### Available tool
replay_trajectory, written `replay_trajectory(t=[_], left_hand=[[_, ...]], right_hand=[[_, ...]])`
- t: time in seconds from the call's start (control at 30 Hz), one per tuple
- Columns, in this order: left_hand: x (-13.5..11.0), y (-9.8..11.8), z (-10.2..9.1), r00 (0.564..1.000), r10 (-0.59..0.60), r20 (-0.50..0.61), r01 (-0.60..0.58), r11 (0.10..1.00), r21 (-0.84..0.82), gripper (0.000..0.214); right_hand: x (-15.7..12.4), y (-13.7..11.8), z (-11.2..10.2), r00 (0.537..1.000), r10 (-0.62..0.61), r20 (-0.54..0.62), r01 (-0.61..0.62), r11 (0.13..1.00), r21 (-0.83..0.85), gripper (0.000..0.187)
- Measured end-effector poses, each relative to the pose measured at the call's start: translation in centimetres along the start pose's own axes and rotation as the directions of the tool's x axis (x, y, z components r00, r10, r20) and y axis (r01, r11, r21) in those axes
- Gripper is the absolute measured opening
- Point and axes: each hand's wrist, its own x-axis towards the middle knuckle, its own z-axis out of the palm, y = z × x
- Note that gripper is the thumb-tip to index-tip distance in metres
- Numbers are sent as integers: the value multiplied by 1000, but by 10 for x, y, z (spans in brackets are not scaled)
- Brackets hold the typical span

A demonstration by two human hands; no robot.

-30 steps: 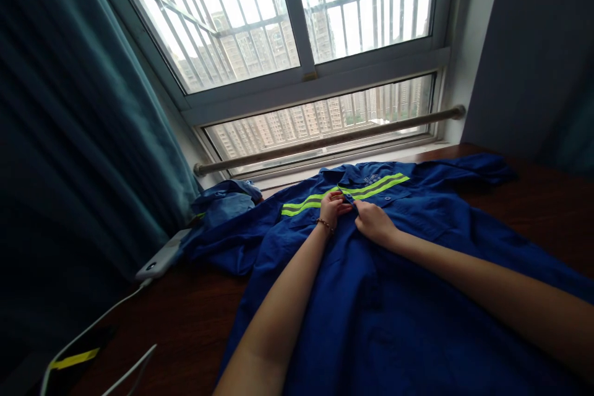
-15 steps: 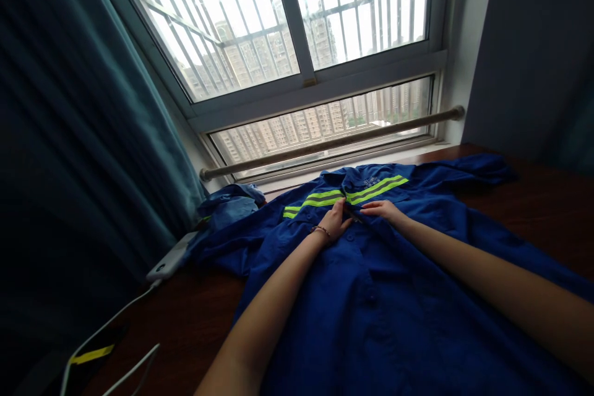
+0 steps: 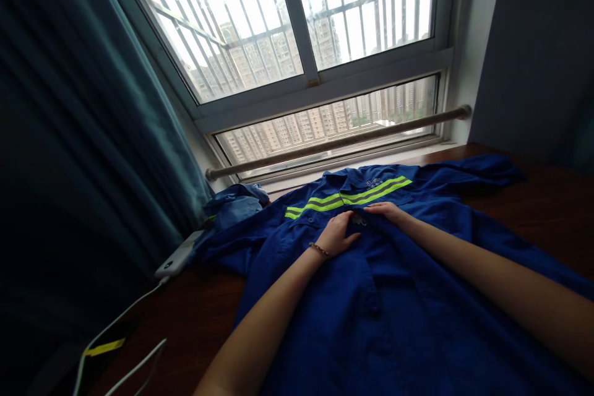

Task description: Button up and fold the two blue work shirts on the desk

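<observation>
A blue work jacket (image 3: 408,297) lies spread out with its front facing up, a yellow-green and grey reflective stripe (image 3: 325,203) across its chest. My left hand (image 3: 336,234), with a beaded bracelet on the wrist, has its fingertips on the front opening just below the stripe, closed on the cloth edge. Close to its right, my right hand (image 3: 388,211) grips the other front edge, its fingers partly hidden by the fabric. A small pale mark shows between the hands, too small to make out.
A white power bank (image 3: 179,257) with a white cable (image 3: 123,309) sits at the left by the curtain (image 3: 153,136). Lighter blue cloth (image 3: 239,207) is bunched beside the sleeve. Behind the jacket run a rail (image 3: 338,143) and a window (image 3: 260,18). The surface underneath is dark reddish wood (image 3: 204,309).
My left hand has shifted slightly down, away from the stripe. The front edges by the stripe lie closer together, and the pale mark between my hands shows more. My view has shifted slightly.
</observation>
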Motion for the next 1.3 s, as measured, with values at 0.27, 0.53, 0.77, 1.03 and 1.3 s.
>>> replay_trajectory(t=[0.27, 0.53, 0.77, 1.03, 1.3], left_hand=[[5, 11, -4, 923, -124, 365, 167, 982, -88, 27], [9, 8, -19, 839, -129, 528, 225, 967, -120, 29], [9, 15, -19, 869, -146, 473, 146, 989, 37, 25], [8, 19, -23, 835, -207, 510, 192, 978, 81, 27], [7, 23, -18, 875, -360, 325, 461, 823, -331, 25]], right_hand=[[-4, -5, 4, 957, 287, 27, -287, 940, 183, 18], [-16, -21, -2, 908, 298, 294, -315, 949, 10, 27], [-23, -51, -18, 762, 401, 509, -272, 911, -311, 27], [-25, -38, 3, 870, 367, 329, -361, 929, -80, 30], [-31, -19, 30, 966, 257, 24, -257, 966, 23, 17]])
